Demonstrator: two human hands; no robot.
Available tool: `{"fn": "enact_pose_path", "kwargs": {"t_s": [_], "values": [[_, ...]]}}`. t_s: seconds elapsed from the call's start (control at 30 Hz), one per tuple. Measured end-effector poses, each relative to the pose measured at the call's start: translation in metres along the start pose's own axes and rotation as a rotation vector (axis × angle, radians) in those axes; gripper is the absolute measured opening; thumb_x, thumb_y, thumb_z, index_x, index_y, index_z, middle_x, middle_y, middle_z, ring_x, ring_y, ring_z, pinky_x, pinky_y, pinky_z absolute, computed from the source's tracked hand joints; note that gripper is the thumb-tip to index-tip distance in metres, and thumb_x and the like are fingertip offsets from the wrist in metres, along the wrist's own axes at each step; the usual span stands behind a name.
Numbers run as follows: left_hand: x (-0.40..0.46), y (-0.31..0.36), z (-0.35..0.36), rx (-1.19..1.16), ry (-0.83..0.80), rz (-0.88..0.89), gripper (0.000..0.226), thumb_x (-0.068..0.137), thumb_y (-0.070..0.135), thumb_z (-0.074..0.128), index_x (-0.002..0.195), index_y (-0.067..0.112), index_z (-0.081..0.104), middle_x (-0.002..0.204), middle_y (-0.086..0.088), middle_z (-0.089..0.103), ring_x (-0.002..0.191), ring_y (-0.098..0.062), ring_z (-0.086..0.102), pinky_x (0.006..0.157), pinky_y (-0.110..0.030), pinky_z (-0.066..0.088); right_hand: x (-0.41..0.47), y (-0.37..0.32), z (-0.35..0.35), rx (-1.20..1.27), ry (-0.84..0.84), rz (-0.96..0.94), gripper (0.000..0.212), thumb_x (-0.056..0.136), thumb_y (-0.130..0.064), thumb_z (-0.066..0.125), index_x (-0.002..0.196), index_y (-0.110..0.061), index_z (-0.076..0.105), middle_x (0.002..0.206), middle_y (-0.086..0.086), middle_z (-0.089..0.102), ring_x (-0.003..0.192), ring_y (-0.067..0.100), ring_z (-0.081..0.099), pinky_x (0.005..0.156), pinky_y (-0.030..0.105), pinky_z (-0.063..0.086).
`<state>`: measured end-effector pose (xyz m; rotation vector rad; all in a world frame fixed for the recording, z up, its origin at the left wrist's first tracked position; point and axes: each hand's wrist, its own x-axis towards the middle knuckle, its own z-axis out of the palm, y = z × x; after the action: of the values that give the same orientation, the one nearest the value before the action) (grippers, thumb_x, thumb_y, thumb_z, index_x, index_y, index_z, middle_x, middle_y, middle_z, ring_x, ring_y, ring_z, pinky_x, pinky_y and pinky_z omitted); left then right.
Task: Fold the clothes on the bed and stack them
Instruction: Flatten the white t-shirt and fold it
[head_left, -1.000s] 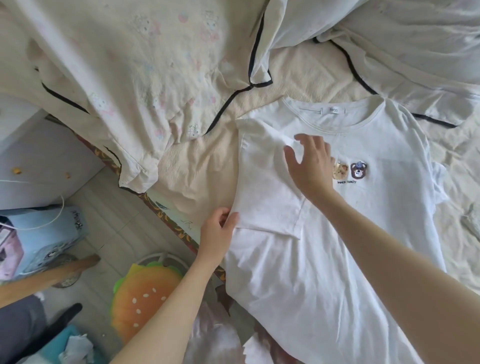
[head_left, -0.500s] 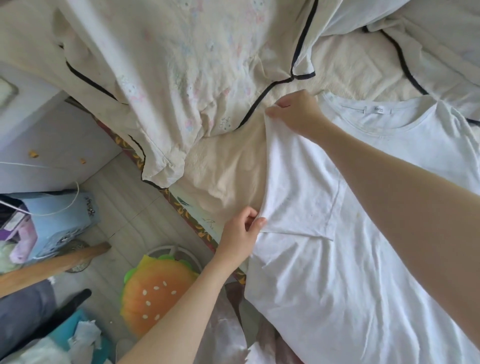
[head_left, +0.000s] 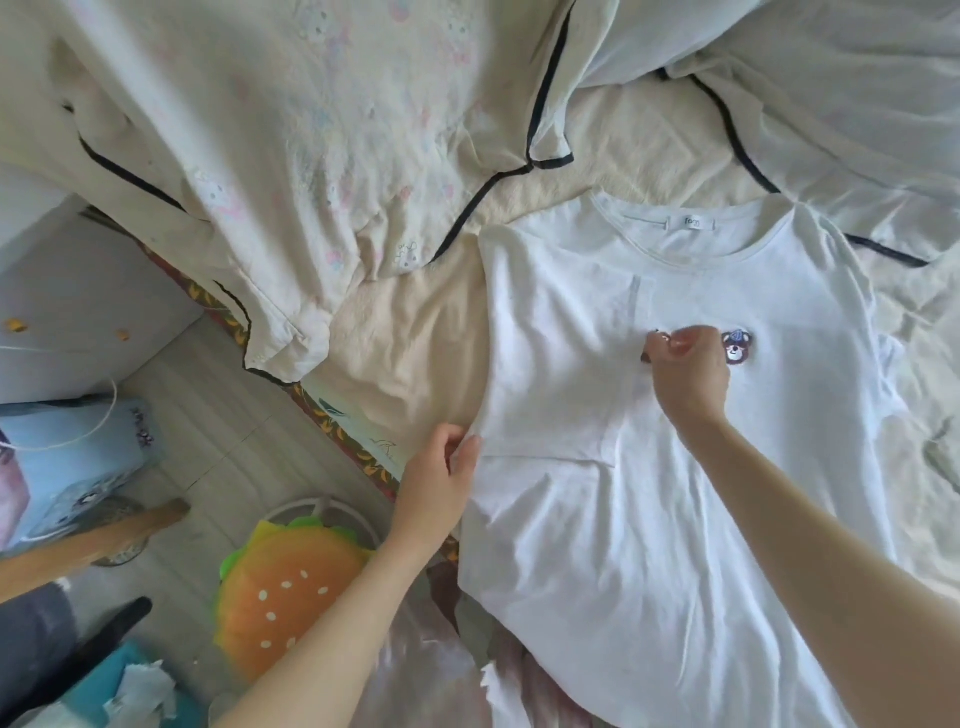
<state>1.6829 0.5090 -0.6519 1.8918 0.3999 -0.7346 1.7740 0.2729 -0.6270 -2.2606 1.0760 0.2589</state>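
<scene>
White T-shirt (head_left: 649, 519) — flat, front up on the bed (head_left: 415, 353), collar far, hem near; long axis runs away from the person. Left sleeve folded inward over the chest. Left hand (head_left: 441, 478) pinches the folded edge at the shirt's left side; right hand (head_left: 685, 374) — fingers curled, pinching fabric mid-chest beside the bear patch (head_left: 736, 347). Left hand nearer the fold line.

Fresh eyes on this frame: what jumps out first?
A white T-shirt spread on the bed fills the centre-right, with a small bear patch on its chest. The left hand pinches its folded-in side edge while the right hand pinches fabric beside the patch. Lower left on the floor, a bright burger-shaped cushion draws the eye.
</scene>
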Motion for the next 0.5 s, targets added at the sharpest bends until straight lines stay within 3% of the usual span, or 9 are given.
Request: {"fn": "enact_pose_path", "kwargs": {"t_s": [0.07, 0.13, 0.23, 0.3, 0.4, 0.5], "values": [[0.001, 0.009, -0.004, 0.203, 0.135, 0.102, 0.023, 0.097, 0.032, 0.049, 0.112, 0.015, 0.052, 0.098, 0.005, 0.057, 0.087, -0.013, 0.054, 0.07, -0.025, 0.045, -0.007, 0.015, -0.004, 0.194, -0.208, 0.241, 0.025, 0.092, -0.032, 0.057, 0.094, -0.008, 0.06, 0.089, 0.009, 0.061, 0.079, 0.023, 0.058, 0.076, 0.033, 0.043], [0.004, 0.025, -0.002, 0.437, 0.296, 0.297, 0.026, 0.095, 0.019, 0.053, 0.117, 0.005, 0.053, 0.105, -0.007, 0.056, 0.093, -0.023, 0.053, 0.074, -0.035, 0.047, -0.015, 0.018, -0.006, 0.372, -0.334, 0.342, 0.027, 0.093, -0.031, 0.056, 0.079, -0.009, 0.06, 0.081, 0.011, 0.06, 0.066, 0.02, 0.056, 0.068, 0.032, 0.048], [0.017, 0.051, 0.012, 0.73, 0.36, 0.594, 0.031, 0.086, 0.009, 0.063, 0.116, 0.003, 0.058, 0.115, -0.016, 0.058, 0.101, -0.036, 0.057, 0.079, -0.044, 0.047, -0.016, 0.019, -0.001, 0.492, -0.385, 0.342, 0.036, 0.093, -0.025, 0.057, 0.094, 0.011, 0.061, 0.081, 0.015, 0.055, 0.069, 0.024, 0.053, 0.066, 0.033, 0.048], [0.033, 0.066, 0.026, 0.875, 0.33, 0.737, 0.04, 0.084, 0.013, 0.064, 0.123, 0.005, 0.059, 0.127, -0.021, 0.055, 0.115, -0.04, 0.055, 0.088, -0.05, 0.047, -0.013, 0.017, 0.004, 0.496, -0.375, 0.293, 0.032, 0.092, -0.02, 0.058, 0.087, 0.011, 0.06, 0.076, 0.015, 0.054, 0.068, 0.024, 0.05, 0.065, 0.034, 0.043], [0.058, 0.085, 0.046, 0.999, 0.247, 0.755, 0.055, 0.089, 0.024, 0.058, 0.14, 0.009, 0.045, 0.145, -0.023, 0.039, 0.134, -0.042, 0.036, 0.105, -0.058, 0.032, -0.007, 0.019, 0.011, 0.483, -0.342, 0.191, 0.029, 0.09, -0.017, 0.059, 0.063, -0.014, 0.047, 0.064, 0.003, 0.047, 0.064, 0.02, 0.045, 0.061, 0.033, 0.037], [0.081, 0.085, 0.059, 1.081, 0.121, 0.59, 0.067, 0.094, 0.048, 0.03, 0.152, 0.021, 0.012, 0.159, -0.016, 0.002, 0.146, -0.036, 0.001, 0.114, -0.057, 0.003, -0.01, 0.028, 0.013, 0.466, -0.285, 0.083, 0.034, 0.091, -0.019, 0.057, 0.061, -0.018, 0.042, 0.057, -0.005, 0.041, 0.057, 0.014, 0.041, 0.058, 0.032, 0.035]]}}
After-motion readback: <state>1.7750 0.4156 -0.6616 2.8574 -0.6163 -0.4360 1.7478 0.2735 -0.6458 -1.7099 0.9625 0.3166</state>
